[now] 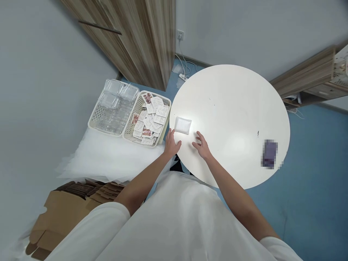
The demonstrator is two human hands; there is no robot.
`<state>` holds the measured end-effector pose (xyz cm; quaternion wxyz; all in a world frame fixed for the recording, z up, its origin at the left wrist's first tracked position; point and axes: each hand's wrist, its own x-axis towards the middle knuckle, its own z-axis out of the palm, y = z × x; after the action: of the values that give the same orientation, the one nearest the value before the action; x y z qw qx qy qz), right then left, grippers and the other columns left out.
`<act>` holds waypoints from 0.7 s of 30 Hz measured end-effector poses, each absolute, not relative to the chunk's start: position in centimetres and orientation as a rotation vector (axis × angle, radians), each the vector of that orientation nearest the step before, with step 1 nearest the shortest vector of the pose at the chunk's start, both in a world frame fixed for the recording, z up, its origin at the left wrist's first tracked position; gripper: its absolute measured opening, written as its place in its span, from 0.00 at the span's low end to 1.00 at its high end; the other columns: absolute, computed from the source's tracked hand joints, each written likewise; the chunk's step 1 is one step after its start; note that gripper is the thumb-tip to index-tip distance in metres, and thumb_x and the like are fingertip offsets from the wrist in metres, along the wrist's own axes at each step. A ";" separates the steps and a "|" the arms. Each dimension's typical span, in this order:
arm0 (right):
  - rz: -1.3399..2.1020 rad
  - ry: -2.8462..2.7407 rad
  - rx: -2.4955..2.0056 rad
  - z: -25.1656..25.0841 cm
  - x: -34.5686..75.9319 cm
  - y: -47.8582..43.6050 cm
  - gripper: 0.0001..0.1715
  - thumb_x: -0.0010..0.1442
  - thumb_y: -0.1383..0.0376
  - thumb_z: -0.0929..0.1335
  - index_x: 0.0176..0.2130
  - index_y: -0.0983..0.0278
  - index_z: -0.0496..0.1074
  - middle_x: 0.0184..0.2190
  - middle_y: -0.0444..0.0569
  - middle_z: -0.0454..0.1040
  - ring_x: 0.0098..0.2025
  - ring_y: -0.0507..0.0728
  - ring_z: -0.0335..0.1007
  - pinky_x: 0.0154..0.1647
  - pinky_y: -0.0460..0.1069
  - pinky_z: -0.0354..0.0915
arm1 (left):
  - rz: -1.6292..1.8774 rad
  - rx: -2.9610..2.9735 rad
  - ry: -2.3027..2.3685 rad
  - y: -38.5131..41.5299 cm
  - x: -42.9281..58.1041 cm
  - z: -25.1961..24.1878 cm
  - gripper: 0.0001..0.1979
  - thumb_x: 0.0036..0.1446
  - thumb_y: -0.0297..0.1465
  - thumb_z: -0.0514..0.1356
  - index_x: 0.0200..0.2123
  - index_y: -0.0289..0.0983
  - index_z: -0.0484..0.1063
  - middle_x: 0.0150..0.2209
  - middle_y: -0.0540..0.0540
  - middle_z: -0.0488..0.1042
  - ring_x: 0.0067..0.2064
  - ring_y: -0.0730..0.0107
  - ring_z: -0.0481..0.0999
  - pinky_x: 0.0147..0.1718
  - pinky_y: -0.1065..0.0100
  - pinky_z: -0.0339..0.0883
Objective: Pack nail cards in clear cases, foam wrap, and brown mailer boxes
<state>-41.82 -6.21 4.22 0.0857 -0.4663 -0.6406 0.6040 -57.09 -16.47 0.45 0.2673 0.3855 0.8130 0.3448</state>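
Note:
A small white flat packet [183, 125] lies near the left edge of a round white table [231, 101]. Just below its left corner is my left hand [172, 143], fingers apart and holding nothing. My right hand [201, 145] hovers over the tabletop to the packet's right, thumb and fingers spread, also without anything in it. Whether the left fingertips touch the packet I cannot tell. Left of the table, a white basket [125, 135] holds many printed cards [156, 119], some with reddish-brown pictures.
Another basket [94, 125] contains clear plastic boxes [114, 108]. White sheets [108, 156] are stacked below the baskets, near folded brown cardboard boxes [62, 210]. A pixelated dark object [269, 154] rests at the table's right. Behind stand a wood-grain cabinet [141, 40] and a power strip [182, 77].

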 end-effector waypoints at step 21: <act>1.948 -2.154 -1.051 6.4 -32.2 -6.8 0.19 0.51 0.58 0.63 0.43 0.62 0.66 0.35 0.49 0.74 0.33 0.54 0.70 0.39 0.53 0.65 | 0.820 1.049 2.108 -24.1 -45.8 7.9 0.18 0.53 0.34 0.53 0.47 0.38 0.64 0.49 0.43 0.67 0.46 0.62 0.69 0.44 0.61 0.65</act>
<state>-32.25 -6.75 6.35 0.0266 -0.3402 -0.6973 0.6304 -45.84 -24.09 7.88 0.3183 0.3988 0.8015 0.3119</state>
